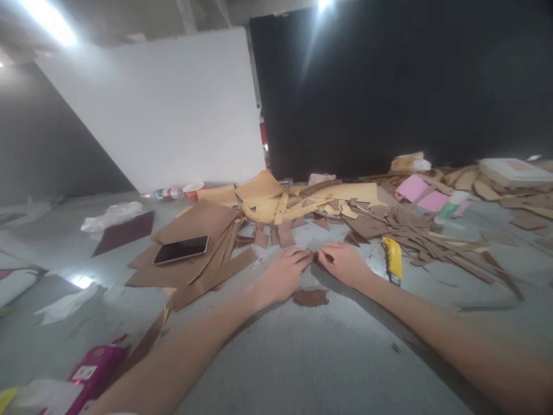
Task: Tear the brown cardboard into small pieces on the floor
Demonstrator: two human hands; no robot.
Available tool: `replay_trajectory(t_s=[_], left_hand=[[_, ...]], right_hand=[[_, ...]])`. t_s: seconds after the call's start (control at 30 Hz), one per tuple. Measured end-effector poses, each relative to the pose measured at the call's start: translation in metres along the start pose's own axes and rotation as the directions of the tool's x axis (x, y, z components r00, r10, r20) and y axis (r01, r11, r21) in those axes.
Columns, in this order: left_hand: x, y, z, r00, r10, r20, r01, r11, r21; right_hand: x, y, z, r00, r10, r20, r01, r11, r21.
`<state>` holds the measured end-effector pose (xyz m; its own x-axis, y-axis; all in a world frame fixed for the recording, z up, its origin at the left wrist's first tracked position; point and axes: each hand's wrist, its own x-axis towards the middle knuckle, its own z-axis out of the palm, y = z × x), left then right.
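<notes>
My left hand (285,271) and my right hand (343,262) meet low over the grey floor (302,357), fingertips together around a small brown cardboard piece (317,255). Both hands are curled in a pinch on it. A small brown corrugated scrap (311,297) lies just below my left hand. A yellow utility knife (393,259) rests on the floor right beside my right wrist.
A dark phone (181,250) lies on brown cardboard sheets (194,230) to the left. A heap of cardboard strips (389,225) spreads behind and to the right, with pink paper (417,190). A red cup (193,189), a plastic bottle (166,193) and a pink box (93,372) lie around.
</notes>
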<state>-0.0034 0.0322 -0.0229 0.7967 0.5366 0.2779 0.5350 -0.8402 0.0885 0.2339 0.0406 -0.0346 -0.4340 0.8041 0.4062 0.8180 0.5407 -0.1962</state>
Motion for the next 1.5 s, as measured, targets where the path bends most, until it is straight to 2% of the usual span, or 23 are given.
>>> replay_trajectory(t_s=[0.1,0.37,0.57,0.67,0.77,0.9,1.1,1.2,1.33,1.4,1.5], left_hand=[[-0.001,-0.001,0.001,1.0,0.01,0.003,-0.01,1.0,0.015],[0.0,0.003,-0.002,0.999,-0.024,-0.027,0.023,0.999,-0.042],[0.0,0.0,0.003,0.968,-0.198,-0.156,0.175,0.973,-0.153],[0.002,-0.005,0.006,0.942,-0.282,-0.182,0.24,0.945,-0.224],[0.004,-0.008,0.005,0.93,-0.317,-0.186,0.248,0.914,-0.321],[0.006,-0.007,0.0,0.925,-0.315,-0.213,0.21,0.89,-0.404],[0.006,-0.005,-0.004,0.922,-0.246,-0.299,0.114,0.91,-0.399],[0.005,-0.004,-0.004,0.918,-0.241,-0.314,0.106,0.914,-0.391],[0.004,-0.005,-0.003,0.919,-0.217,-0.328,0.082,0.922,-0.378],[0.004,-0.004,-0.004,0.92,-0.19,-0.344,0.056,0.93,-0.363],[0.005,-0.004,-0.004,0.917,-0.168,-0.362,0.042,0.942,-0.332]], right_hand=[[0.001,0.001,0.002,0.999,0.036,-0.021,-0.035,0.999,0.031],[0.003,0.007,0.009,0.996,0.06,0.066,-0.064,0.996,0.068],[0.004,0.006,0.009,0.997,0.04,0.067,-0.049,0.99,0.134],[0.002,0.003,0.005,0.998,-0.031,0.054,0.021,0.985,0.17],[0.0,-0.002,-0.001,0.994,-0.104,0.041,0.096,0.98,0.176],[-0.002,-0.007,-0.006,0.992,-0.123,0.035,0.115,0.975,0.191],[-0.001,-0.01,-0.009,0.997,-0.074,0.037,0.062,0.961,0.268],[-0.001,-0.008,-0.009,0.995,-0.094,0.04,0.077,0.95,0.302],[-0.001,-0.004,-0.006,0.998,-0.05,-0.043,0.06,0.959,0.277],[0.0,-0.002,-0.004,0.994,-0.093,-0.054,0.104,0.957,0.27],[0.002,0.002,-0.001,0.974,-0.224,-0.041,0.227,0.947,0.227]])
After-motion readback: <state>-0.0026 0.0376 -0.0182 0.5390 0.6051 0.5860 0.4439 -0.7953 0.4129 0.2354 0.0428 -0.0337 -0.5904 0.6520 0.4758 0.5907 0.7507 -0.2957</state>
